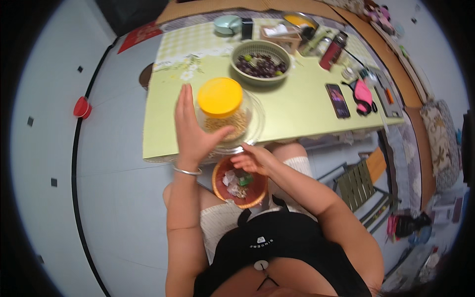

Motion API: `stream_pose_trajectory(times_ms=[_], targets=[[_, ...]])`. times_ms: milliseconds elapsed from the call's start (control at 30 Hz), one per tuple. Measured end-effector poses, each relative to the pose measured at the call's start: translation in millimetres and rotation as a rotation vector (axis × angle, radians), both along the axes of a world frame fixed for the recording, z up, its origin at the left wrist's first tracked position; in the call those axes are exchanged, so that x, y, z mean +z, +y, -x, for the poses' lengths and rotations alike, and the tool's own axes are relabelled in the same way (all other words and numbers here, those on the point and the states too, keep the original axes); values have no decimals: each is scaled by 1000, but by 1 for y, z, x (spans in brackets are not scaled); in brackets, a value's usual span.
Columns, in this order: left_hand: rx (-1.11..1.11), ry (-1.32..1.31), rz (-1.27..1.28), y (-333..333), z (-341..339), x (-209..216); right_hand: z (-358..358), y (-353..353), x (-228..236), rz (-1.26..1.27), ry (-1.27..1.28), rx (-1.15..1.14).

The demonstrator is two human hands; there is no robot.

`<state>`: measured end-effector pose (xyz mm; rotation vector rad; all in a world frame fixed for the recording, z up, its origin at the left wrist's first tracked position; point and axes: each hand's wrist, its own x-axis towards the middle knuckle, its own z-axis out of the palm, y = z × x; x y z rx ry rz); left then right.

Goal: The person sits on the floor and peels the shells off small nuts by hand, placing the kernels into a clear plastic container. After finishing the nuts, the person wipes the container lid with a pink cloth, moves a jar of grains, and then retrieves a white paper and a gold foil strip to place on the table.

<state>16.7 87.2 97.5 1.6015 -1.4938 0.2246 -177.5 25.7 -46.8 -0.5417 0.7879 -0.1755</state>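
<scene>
A clear jar with a yellow lid (220,97) stands near the table's front edge, part-filled with small beige pieces like nuts or seeds. Under or just behind it shows a round clear plate (257,129). My left hand (195,136) is at the jar's left side, fingers stretched up and thumb spread across its front; whether it touches the jar I cannot tell. At the table edge, my right hand (255,159) hovers by the plate's near rim with thumb and fingers apart, nothing visible in it. Below sits an orange-brown bin (216,179) holding scraps and a green wrapper.
Behind the jar is a colander (235,69) of dark grapes. To the right lie a phone (338,101), a pink-and-black item (363,96) and a red bottle (333,51). A light-blue bowl (227,24) is at the back. A slatted folding chair (357,187) stands right of my legs.
</scene>
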Motion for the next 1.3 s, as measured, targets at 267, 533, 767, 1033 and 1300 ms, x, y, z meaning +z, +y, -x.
stream_pose_trajectory(times_ms=[267,533,767,1033,1300], targets=[[-44,-117,-293,-40,12,33,-10,1,6,46,-88,-159],[-183,215,-68,-18,43,71,93,1,37,219,-24,-190],[-431,479,-40,-23,70,109,297,23,76,221,85,-365],[-483,395,-177,-47,117,90,467,56,23,192,557,-728],[-483,416,-274,-42,149,83,453,-57,-133,105,397,-834]])
